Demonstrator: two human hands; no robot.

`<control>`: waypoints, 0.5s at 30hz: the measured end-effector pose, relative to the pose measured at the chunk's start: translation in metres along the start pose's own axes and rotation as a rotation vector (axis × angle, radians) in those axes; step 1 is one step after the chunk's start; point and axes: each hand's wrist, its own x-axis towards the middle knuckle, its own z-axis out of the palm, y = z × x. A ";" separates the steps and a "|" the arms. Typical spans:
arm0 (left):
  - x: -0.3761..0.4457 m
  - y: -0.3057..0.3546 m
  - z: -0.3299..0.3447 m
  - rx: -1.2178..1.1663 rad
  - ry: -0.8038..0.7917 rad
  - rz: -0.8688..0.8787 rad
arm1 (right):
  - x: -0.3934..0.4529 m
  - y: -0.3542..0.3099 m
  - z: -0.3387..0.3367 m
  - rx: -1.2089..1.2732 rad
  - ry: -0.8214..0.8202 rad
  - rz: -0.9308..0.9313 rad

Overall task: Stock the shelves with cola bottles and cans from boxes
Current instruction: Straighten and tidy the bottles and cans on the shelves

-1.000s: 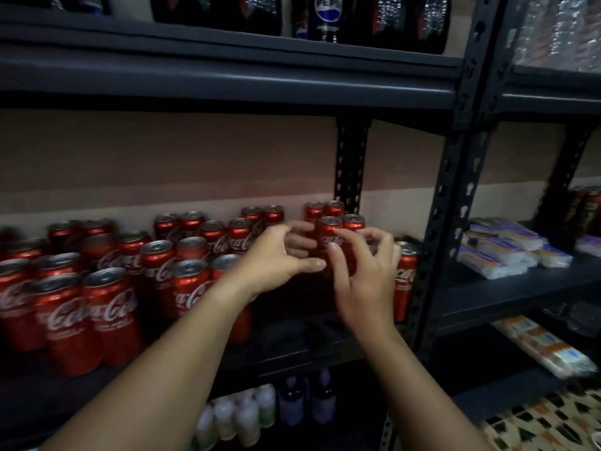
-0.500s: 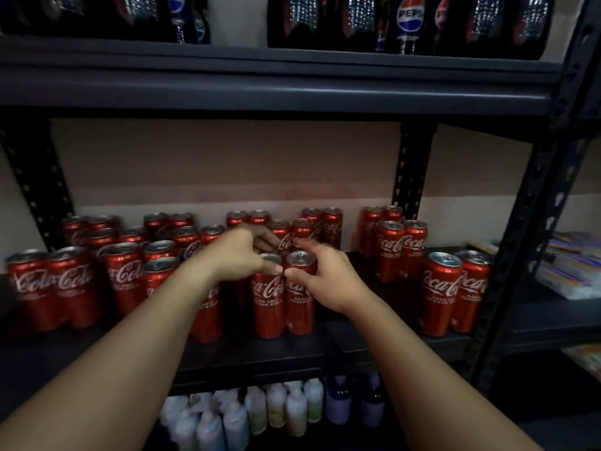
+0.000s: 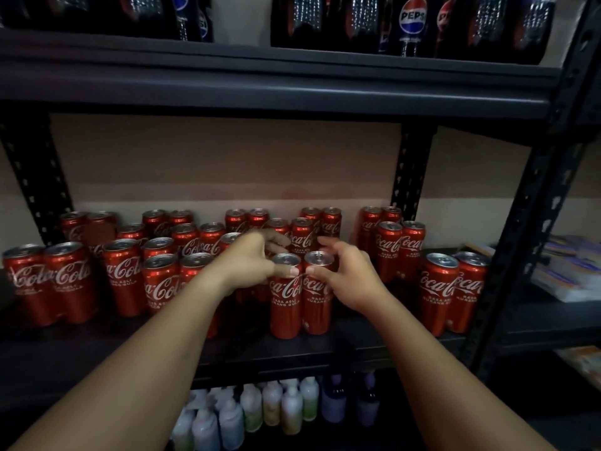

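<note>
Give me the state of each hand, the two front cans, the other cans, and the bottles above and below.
left hand: fingers curled over the top of the left front can.
right hand: fingers curled round the top of the right front can.
both front cans: upright on the middle shelf, side by side.
other cola cans: upright, in pairs.
Pepsi bottles: upright on the upper shelf.
small bottles: upright on the lower shelf.

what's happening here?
A person is stocking Coca-Cola cans on the middle shelf. The left hand grips the top of one front can; the right hand grips the can beside it. Both cans stand upright near the shelf's front edge, with more cans in rows behind and to either side. Pepsi bottles fill the shelf above.
</note>
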 end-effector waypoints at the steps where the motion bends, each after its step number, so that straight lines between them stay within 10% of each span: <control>1: 0.002 0.003 0.005 -0.004 -0.002 0.008 | -0.001 0.003 -0.005 0.000 0.008 0.004; 15: 0.021 0.033 0.060 0.005 -0.057 0.076 | -0.010 0.036 -0.064 -0.029 0.008 0.053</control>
